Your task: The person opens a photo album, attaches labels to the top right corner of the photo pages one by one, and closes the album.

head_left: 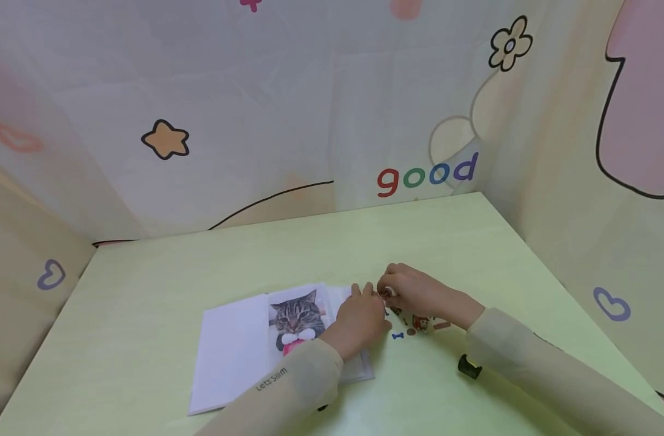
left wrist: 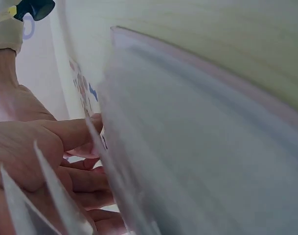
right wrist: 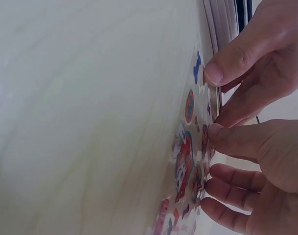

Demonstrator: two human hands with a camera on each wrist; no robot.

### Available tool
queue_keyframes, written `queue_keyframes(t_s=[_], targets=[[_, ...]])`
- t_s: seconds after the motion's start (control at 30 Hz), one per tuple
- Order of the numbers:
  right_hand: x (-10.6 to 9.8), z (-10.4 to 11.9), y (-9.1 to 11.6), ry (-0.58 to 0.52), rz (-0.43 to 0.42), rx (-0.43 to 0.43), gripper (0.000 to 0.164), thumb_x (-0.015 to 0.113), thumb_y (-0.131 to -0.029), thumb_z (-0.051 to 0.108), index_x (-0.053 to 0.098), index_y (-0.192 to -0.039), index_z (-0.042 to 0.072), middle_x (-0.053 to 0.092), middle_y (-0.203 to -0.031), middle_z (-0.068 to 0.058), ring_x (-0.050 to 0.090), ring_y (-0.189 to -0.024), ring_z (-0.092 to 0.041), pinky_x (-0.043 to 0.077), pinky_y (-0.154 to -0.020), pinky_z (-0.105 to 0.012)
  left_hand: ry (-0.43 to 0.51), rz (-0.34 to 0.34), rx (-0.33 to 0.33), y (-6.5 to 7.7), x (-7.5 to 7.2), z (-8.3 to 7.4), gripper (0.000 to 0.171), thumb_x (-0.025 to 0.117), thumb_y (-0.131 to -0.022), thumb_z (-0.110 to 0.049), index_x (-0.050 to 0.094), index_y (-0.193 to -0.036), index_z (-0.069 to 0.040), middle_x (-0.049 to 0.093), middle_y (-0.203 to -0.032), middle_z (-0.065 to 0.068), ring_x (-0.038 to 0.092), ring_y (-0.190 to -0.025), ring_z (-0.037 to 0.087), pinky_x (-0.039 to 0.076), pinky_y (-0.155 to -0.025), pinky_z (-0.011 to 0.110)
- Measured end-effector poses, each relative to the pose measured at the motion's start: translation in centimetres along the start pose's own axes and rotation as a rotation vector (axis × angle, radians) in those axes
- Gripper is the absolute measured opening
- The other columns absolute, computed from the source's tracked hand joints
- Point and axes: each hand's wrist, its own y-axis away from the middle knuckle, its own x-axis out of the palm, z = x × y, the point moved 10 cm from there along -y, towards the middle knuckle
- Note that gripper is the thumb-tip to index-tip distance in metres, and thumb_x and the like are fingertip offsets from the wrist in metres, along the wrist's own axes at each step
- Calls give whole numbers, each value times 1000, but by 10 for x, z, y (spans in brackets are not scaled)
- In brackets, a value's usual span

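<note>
A transparent sheet of stickers [right wrist: 184, 164] lies on the table at the right side of an open photo album [head_left: 228, 351]. My left hand [head_left: 363, 318] lies across the album's right edge, its fingers extended and touching the sheet's near end. At the far edge of the sheet, my right hand [head_left: 416, 293] pinches a small brownish sticker [head_left: 386, 293] between thumb and fingertips. Whether that sticker is fully off the sheet, I cannot tell. A photo of a tabby cat [head_left: 297, 318] with a white bow shows on the album page, partly covered by my left sleeve.
A small black curved object [head_left: 469, 367] rests on the pale green table [head_left: 163, 278] near my right forearm. Transparent album sleeves [left wrist: 60, 196] stand up beside the left palm. A printed curtain [head_left: 255, 109] closes off the back and sides.
</note>
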Motion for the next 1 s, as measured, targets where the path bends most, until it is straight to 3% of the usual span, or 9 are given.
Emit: queue_keyframes(t_s=[0.17,0.4,0.5,0.63,0.83,1.0], targets=[[0,-1,1,-12,-6,9,7,80,-91,9,76,-96,9,64,-95,-1,56,-88,-16,54,-80,-33,-11,0,1,1,-1,1,40,75,-95,-39,73,-114,-3,57,-117,9,50,-105,28,54,-82,32],[3,1,3,12,-15,-29,9,83,-89,11,77,-96,10,66,-97,0,58,-92,-16,56,-82,-32,28,23,6,1,2,-1,29,76,-95,-35,77,-100,-6,59,-122,10,50,-104,30,54,-79,34],[2,2,3,17,-10,-45,9,84,-88,11,77,-95,10,67,-95,0,58,-91,-16,56,-82,-32,32,30,1,1,1,0,31,74,-96,-36,77,-105,-6,60,-128,11,51,-107,30,54,-82,35],[0,3,1,5,-1,-52,8,82,-89,10,78,-96,9,67,-93,1,58,-88,-15,56,-81,-32,14,29,-1,0,0,0,36,72,-96,-37,76,-110,-5,60,-130,10,52,-111,31,54,-85,35],[-4,0,1,-12,-21,-40,8,77,-93,6,78,-100,8,68,-93,3,61,-90,-15,56,-83,-33,-9,-3,9,1,-1,-2,34,74,-95,-39,78,-102,-6,61,-129,11,52,-110,32,53,-91,35],[-5,-1,2,-19,-47,-23,10,77,-92,4,78,-101,8,70,-94,2,61,-89,-15,57,-83,-33,3,9,5,1,1,-3,31,74,-96,-38,78,-97,-7,60,-129,11,52,-111,32,52,-93,37]])
